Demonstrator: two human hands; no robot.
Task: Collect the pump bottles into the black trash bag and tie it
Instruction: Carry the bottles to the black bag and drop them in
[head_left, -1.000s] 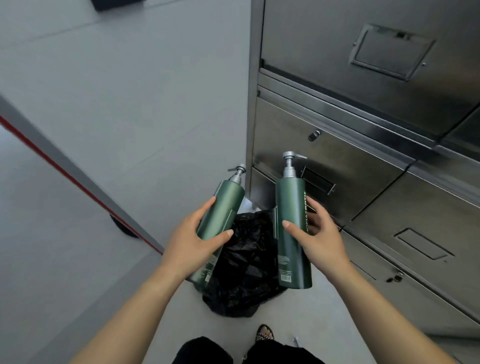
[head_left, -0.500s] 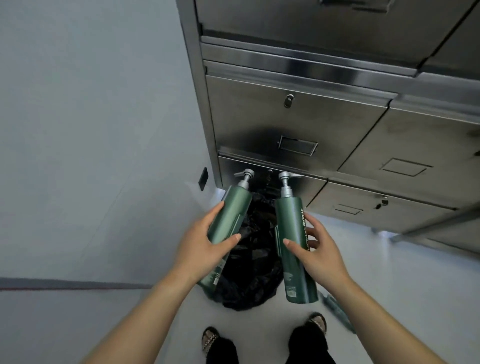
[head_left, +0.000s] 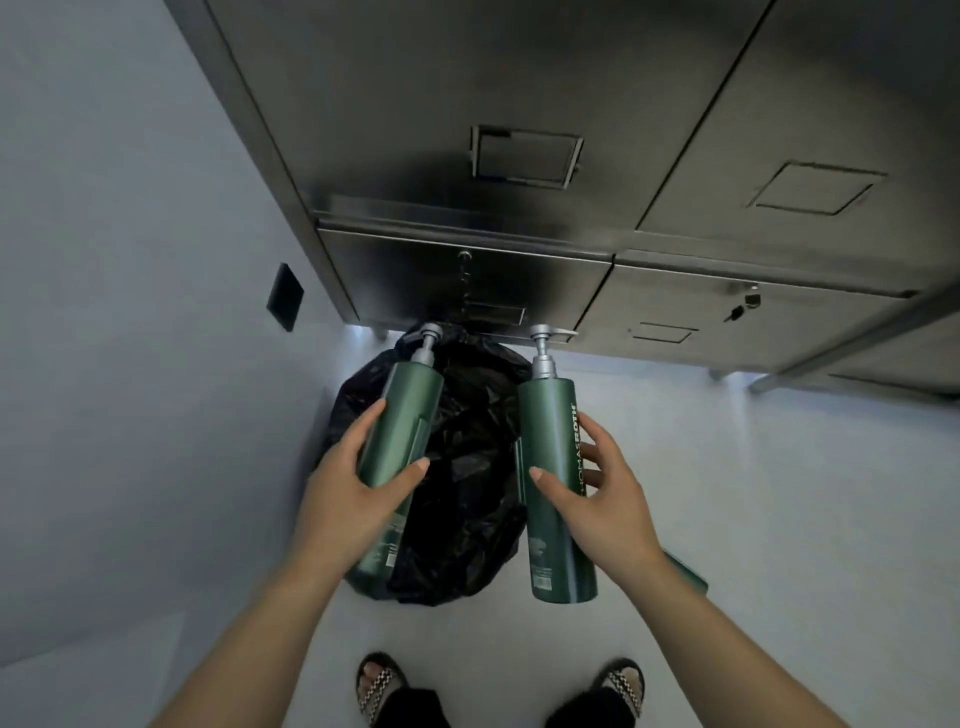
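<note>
I hold two tall green pump bottles with silver pump heads, one in each hand. My left hand (head_left: 347, 499) grips the left bottle (head_left: 402, 431), which tilts slightly right. My right hand (head_left: 602, 499) grips the right bottle (head_left: 553, 452), which bears white lettering and stands nearly upright. Both hang above a crumpled black trash bag (head_left: 467, 467) lying on the floor between them, at the foot of the cabinet. A further green bottle (head_left: 688, 571) lies on the floor, mostly hidden behind my right forearm.
A steel cabinet (head_left: 519, 218) with several drawers rises directly ahead, with keys (head_left: 743, 306) hanging in a lower right lock. A pale wall with a small black plate (head_left: 284, 304) stands on the left. My sandalled feet (head_left: 379, 686) are on the light floor.
My view has tipped further down and closer to the bag. The two bottles have moved apart, so more of the black bag shows between them. Both hands keep their hold.
</note>
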